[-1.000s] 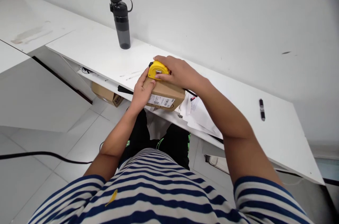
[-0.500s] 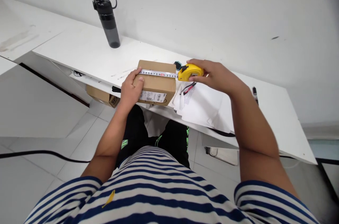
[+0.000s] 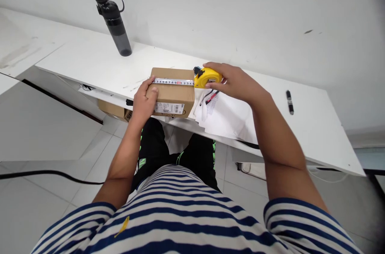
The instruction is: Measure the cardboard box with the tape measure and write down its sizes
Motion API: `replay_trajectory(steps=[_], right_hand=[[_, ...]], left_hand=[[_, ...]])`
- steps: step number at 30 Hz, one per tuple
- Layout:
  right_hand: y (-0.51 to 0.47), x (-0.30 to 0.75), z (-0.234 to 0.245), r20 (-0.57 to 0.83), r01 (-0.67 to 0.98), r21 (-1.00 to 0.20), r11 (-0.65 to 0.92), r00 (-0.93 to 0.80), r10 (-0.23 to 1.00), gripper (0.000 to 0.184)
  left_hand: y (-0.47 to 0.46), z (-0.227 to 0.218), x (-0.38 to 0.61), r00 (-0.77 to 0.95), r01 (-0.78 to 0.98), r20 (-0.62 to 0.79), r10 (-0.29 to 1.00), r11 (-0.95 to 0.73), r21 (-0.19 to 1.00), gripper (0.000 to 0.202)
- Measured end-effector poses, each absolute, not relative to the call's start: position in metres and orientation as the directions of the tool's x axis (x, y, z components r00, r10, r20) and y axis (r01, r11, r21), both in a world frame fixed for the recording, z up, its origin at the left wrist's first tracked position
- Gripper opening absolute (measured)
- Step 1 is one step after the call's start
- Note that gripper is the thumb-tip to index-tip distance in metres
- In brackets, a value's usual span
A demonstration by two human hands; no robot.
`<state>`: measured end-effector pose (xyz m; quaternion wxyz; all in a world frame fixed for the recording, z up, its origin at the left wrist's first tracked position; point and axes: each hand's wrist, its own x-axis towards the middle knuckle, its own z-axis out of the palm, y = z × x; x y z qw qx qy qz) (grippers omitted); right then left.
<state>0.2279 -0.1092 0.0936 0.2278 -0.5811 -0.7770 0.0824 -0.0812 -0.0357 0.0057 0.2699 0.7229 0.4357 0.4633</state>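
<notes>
A small brown cardboard box (image 3: 173, 93) with a white barcode label lies at the front edge of the white desk (image 3: 90, 61). My left hand (image 3: 143, 101) grips the box's left end, thumb on top pinning the tape's tip. A white measuring tape blade (image 3: 173, 82) stretches across the box's top. My right hand (image 3: 233, 81) holds the yellow tape measure case (image 3: 206, 77) just past the box's right edge.
A dark water bottle (image 3: 114, 23) stands at the back left of the desk. White papers (image 3: 228, 117) with thin cables lie right of the box. A black marker (image 3: 289, 101) lies far right. Another cardboard box (image 3: 112, 110) sits under the desk; a black cable (image 3: 45, 174) crosses the floor.
My right hand pulled the yellow case from the box's left end to past its right edge, drawing the blade out across the top, then came back slightly. My left hand kept hold of the box.
</notes>
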Motion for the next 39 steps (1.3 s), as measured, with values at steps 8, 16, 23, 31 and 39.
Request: replay_trajectory(steps=[8,16,23,31,39], right_hand=[[-0.043,0.152,0.097,0.283,0.778,-0.401,0.483,-0.396,0.873,0.064],[-0.019,0.088,0.101,0.357,0.757,-0.412,0.507,-0.378,0.854,0.057],[-0.120,0.115,0.064,0.504,0.637,-0.688,0.348,0.073,0.861,0.077],[-0.194,0.154,0.008,0.390,0.425,-0.810,0.404,-0.124,0.913,0.077],[-0.095,0.285,-0.018,-0.019,0.979,-0.131,-0.154,0.153,0.988,0.055]], left_hand=[[-0.039,0.006,-0.078,0.178,0.333,0.375,0.910,-0.414,0.847,0.064],[-0.024,-0.006,-0.075,0.072,0.273,0.296,0.952,-0.305,0.913,0.098],[-0.058,0.011,-0.068,-0.092,0.305,0.689,0.719,-0.639,0.706,0.088],[-0.140,-0.012,-0.034,0.475,-0.130,0.539,0.695,-0.551,0.825,0.046],[-0.090,-0.021,0.027,0.928,0.167,0.159,0.337,-0.759,0.629,0.050]])
